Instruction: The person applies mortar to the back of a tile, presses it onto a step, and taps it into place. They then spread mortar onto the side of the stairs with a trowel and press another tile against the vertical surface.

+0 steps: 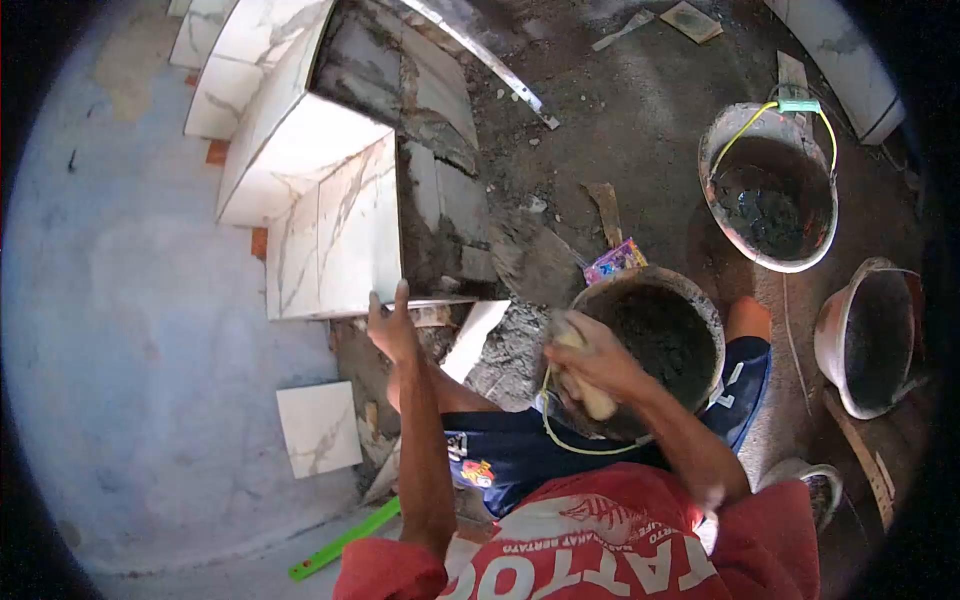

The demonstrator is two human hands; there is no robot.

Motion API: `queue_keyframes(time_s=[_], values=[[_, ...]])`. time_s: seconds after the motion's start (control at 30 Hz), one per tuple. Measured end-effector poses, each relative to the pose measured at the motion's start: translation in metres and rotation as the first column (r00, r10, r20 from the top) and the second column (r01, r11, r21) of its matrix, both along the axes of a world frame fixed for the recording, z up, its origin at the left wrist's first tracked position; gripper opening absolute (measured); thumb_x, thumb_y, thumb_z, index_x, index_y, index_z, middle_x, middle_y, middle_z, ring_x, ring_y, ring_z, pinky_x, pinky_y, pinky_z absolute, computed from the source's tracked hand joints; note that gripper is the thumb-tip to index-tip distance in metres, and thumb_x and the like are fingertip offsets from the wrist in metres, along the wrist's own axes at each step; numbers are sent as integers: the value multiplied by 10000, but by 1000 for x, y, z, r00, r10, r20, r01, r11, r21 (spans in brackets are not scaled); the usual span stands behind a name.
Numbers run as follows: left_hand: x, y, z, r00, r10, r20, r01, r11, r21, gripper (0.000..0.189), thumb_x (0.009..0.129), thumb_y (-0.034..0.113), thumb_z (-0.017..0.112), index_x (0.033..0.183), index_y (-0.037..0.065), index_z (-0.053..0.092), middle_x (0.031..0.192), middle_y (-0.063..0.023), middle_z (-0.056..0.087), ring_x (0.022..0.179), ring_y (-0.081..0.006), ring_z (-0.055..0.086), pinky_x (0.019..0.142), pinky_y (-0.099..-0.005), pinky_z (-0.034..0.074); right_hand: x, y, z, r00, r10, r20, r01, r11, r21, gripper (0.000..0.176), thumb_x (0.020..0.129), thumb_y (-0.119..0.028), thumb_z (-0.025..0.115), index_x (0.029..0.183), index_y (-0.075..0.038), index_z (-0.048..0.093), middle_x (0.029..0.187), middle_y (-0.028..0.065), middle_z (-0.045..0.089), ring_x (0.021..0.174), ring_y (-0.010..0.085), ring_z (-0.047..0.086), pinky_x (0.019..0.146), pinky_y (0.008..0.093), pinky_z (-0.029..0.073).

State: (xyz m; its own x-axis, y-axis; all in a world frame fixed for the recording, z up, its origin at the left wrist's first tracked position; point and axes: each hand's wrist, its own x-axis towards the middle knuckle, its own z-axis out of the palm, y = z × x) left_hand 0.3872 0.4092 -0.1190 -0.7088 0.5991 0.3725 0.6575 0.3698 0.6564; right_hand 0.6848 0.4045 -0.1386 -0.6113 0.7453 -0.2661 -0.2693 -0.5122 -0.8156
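My left hand [393, 332] is at the lower corner of the marble-patterned white tile [355, 235] on the stepped block. Its visible fingers stretch upward against the tile's edge, apart from one another. My right hand [597, 358] is closed around the pale handle of a trowel [540, 262]. The trowel's blade is smeared by motion, between the block's rough cement side [440, 215] and a bucket of mortar [650, 330]. This bucket stands close by my right leg, its rim partly behind my right forearm.
A second mortar bucket [770, 190] with a yellow handle stands at the upper right, with a pale basin [862, 335] below it. A loose tile [318, 428] and a green strip [345, 540] lie at the left. A long metal straightedge [490, 62] lies beyond the block.
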Motion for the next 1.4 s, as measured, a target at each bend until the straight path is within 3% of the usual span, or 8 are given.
queue_keyframes(time_s=[0.23,0.47,0.67,0.73,1.03,1.1,1.23,1.4], values=[[13,0,35,996,71,57,-54,964,-262,550,669,282,751,942,-155,557,538,-11,459,498,-77,364,462,-261,343,-87,57,-15,887,-256,-384,13,845,-535,277,777,-94,530,1034,-27,448,669,34,491,462,112,472,392,260,388],[6,-7,27,942,44,332,-21,997,-74,520,718,98,713,1084,-176,466,702,-41,512,652,-96,480,540,-215,431,-83,88,4,566,-824,-22,823,566,-50,300,824,-105,559,1078,1,439,717,63,493,566,137,513,492,275,421],[15,-5,28,977,84,196,-55,987,-151,579,735,100,695,1138,-198,405,856,-110,554,751,-130,533,592,-197,460,-186,106,-4,256,-964,66,914,264,309,342,790,-102,562,1086,23,443,804,175,570,712,326,587,624,376,465],[15,-7,24,965,59,257,-38,995,-87,567,734,109,697,1119,-201,418,834,-105,560,735,-129,534,591,-203,461,-224,99,-35,860,-396,322,305,905,298,429,738,-164,600,1109,-38,427,882,218,576,815,412,557,677,450,455],[26,-9,29,990,37,-134,-64,976,-206,604,727,204,690,1163,-130,440,902,-185,610,765,-176,535,669,-279,453,32,-24,14,862,-103,496,77,994,72,382,817,-317,577,1044,-28,471,771,232,570,690,357,580,634,399,453],[28,-17,19,960,-13,279,21,999,-27,645,787,193,628,1258,-114,312,1162,-283,483,1012,-287,533,849,-341,428,102,-31,4,673,-278,685,-81,893,442,302,815,-286,551,977,-35,508,811,228,583,756,367,592,634,409,453],[102,-43,9,993,-25,117,61,948,-313,582,866,254,519,1265,-108,299,1273,-270,380,1205,-313,372,982,-351,293,154,-29,43,85,-300,950,-630,723,284,179,768,-187,564,814,-14,571,672,140,603,620,300,610,570,417,467],[154,-86,-64,744,-202,637,550,726,-412,502,917,301,398,1224,-96,375,1240,-276,412,1186,-352,385,972,-342,303,96,-19,-45,-216,-374,902,-847,531,17,87,701,-135,578,680,-60,618,687,93,607,644,220,614,497,369,479]])
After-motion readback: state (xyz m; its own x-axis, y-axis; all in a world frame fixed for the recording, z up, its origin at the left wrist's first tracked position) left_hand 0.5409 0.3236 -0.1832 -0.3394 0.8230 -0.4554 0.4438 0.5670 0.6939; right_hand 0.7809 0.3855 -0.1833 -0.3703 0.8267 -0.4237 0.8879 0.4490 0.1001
